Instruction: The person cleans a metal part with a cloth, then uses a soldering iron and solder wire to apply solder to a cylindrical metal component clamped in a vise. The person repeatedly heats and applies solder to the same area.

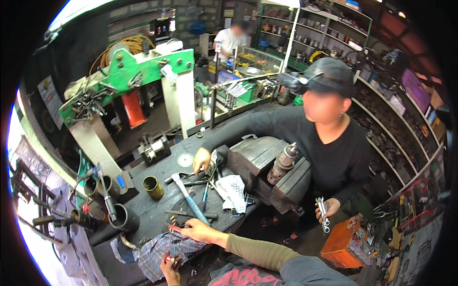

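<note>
Head view: I look down over a cluttered dark table (166, 166), with both hands near its lower edge.
Right grip: I see the right hand (202, 231) with fingers clamped on a slim red tool (174, 229), just above the plaid cloth; its exact kind I can't tell.
Left grip: the left hand (170, 272) has its fingers around a dark red piece (171, 259), below the right hand and beside the cloth; its shape is partly hidden from me.
Plaid cloth: the plaid cloth (155, 255) lies crumpled at the table's near edge.
Hammer: a blue-handled hammer (193, 206) lies just beyond the right hand.
Cups: a rusty cup (152, 188) stands upright, with a dark pipe (125, 218) to its left and nearer me.
Vise: a big vise (253, 155) has a metal part (285, 164) upright between its jaws; a white rag (232, 190) lies beside it.
Co-worker: one hand (202, 161) is over the tools; the other holds wrenches (325, 214).
</note>
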{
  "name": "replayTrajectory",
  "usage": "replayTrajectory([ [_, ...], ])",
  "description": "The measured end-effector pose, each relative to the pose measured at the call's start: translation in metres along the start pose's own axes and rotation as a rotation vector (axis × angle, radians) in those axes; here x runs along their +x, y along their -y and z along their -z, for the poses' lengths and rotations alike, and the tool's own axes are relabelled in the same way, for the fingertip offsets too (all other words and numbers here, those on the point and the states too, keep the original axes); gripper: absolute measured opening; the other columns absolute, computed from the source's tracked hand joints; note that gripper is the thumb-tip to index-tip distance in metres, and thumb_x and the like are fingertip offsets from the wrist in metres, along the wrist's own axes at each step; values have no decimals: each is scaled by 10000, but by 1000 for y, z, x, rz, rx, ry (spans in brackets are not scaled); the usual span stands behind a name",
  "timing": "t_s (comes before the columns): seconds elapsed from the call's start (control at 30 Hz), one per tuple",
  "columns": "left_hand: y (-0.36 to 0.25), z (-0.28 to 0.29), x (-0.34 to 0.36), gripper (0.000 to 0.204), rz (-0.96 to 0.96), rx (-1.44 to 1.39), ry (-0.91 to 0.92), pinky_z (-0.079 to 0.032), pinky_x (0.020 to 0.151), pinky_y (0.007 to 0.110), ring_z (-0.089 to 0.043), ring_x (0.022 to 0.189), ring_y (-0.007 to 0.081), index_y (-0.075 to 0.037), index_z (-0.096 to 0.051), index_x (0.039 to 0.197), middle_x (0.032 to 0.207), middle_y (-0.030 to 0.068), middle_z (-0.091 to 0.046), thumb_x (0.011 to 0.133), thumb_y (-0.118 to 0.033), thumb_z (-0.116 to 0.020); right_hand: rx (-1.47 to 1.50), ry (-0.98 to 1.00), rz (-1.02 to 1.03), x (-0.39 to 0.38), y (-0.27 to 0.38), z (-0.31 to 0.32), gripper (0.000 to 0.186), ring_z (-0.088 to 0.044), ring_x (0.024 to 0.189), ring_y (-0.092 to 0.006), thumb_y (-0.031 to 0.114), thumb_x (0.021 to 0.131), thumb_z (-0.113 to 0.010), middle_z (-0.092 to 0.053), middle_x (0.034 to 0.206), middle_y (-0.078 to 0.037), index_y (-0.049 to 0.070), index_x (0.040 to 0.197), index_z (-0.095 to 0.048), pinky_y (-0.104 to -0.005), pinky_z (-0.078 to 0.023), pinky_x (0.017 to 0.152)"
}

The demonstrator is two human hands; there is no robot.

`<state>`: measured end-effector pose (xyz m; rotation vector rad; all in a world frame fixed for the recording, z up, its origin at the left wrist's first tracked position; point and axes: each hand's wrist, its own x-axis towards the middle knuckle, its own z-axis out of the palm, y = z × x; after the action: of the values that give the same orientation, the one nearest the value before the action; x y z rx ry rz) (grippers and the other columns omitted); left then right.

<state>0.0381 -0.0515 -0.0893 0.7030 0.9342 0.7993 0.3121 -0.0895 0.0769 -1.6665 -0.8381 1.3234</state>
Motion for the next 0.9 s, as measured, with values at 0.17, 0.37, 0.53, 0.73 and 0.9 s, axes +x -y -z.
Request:
replayTrajectory([
  [0.17,0,6,2,662,32,6,-23,-655,630,398,-768,867,282,-30,-505,1495,1100,196,-721,871,-180,-668,-125,-203,736,-130,71,80,207,-545,983,-193,142,861,-731,-535,1060,-80,18,936,-583,-362,-483,861],
  [0.37,0,6,3,644,52,-10,-15,-651,628,396,-765,868,282,-46,-516,1482,1096,182,-719,872,-180,-673,-488,-637,996,-221,140,133,237,-572,1023,-302,144,802,-718,-560,1117,-165,10,963,-605,-386,-486,917],
  [0.53,0,7,2,646,46,-30,-4,-643,622,395,-761,873,281,-46,-496,1490,1086,175,-716,882,-173,-673,-711,-980,1077,-229,136,138,250,-552,950,-299,96,775,-700,-550,1063,-187,-8,974,-592,-398,-506,812],
  [0.73,2,7,1,642,20,-34,14,-642,614,395,-763,873,273,-37,-508,1486,1087,171,-719,888,-191,-687,-867,-1153,934,-236,117,162,241,-549,932,-308,130,795,-697,-530,1041,-192,-4,952,-574,-414,-503,778],
  [0.9,3,10,5,649,34,-16,-2,-638,609,393,-763,863,281,-56,-507,1495,1087,172,-723,882,-191,-674,-662,-1188,893,-214,103,197,194,-551,895,-260,127,837,-685,-540,1075,-165,-10,922,-577,-364,-489,736],
])
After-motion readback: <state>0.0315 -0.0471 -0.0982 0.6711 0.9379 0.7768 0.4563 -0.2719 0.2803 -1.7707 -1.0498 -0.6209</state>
